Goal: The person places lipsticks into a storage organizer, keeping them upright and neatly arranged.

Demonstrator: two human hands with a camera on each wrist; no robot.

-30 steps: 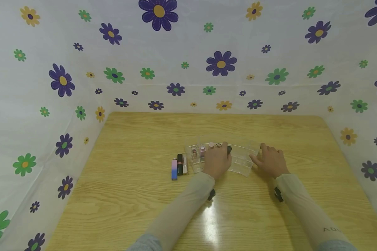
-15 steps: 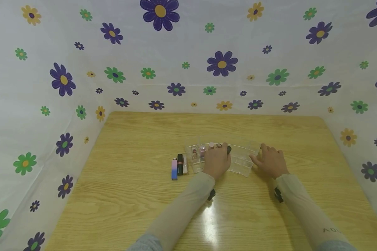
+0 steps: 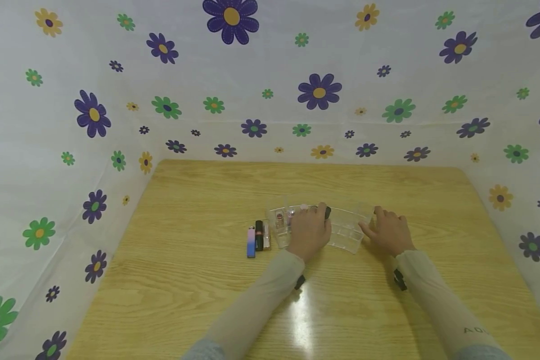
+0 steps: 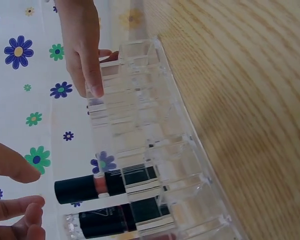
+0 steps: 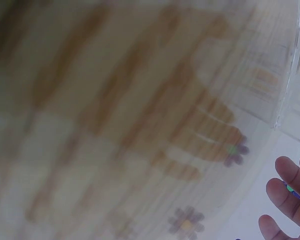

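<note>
A curved transparent organizer [image 3: 344, 237] is sitting on the table [image 3: 184, 280], well inside its edges, with a black lipstick [image 4: 75, 191] standing in it among other cosmetics. The left hand [image 3: 308, 230] is hovering over the organizer, released, its fingertips just beside the lipstick. The right hand [image 3: 389, 232] is grasping the organizer's right end between thumb and fingers. Just beside the left end, a pink-and-blue tube [image 3: 251, 242], a black tube [image 3: 259, 236] and a slim pale tube [image 3: 266, 235] are lying side by side. Wood is stretching behind the organizer to the back edge, and more widely toward both sides. A flowered cloth [image 3: 270, 65] is rising beyond. The left wrist view is revealing the gap between fingertips and lipstick, which the head view is hiding; the right wrist view is blurring mostly, showing fingertips near a transparent edge.
</note>
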